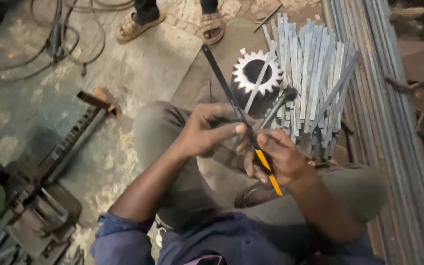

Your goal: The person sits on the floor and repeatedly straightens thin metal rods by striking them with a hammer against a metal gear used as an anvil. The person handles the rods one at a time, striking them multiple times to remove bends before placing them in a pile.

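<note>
Above one toothed gear (pixel 257 73), left hand (pixel 207 130) and right hand (pixel 280 157) — fingers grasping one flat strip (pixel 224 83) — meet.

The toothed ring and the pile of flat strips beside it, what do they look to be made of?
The toothed ring looks like heavy cast or machined steel: dull grey tooth tips, dark body. The flat strips seem bare steel too: thin, straight, pale grey with a faint sheen, no paint. Both are judged by look alone.

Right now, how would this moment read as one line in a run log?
left hand: pinching dark flat bar | right hand: grip on hammer and yellow-handled tool | ahead: toothed gear, flat strip pile
</note>
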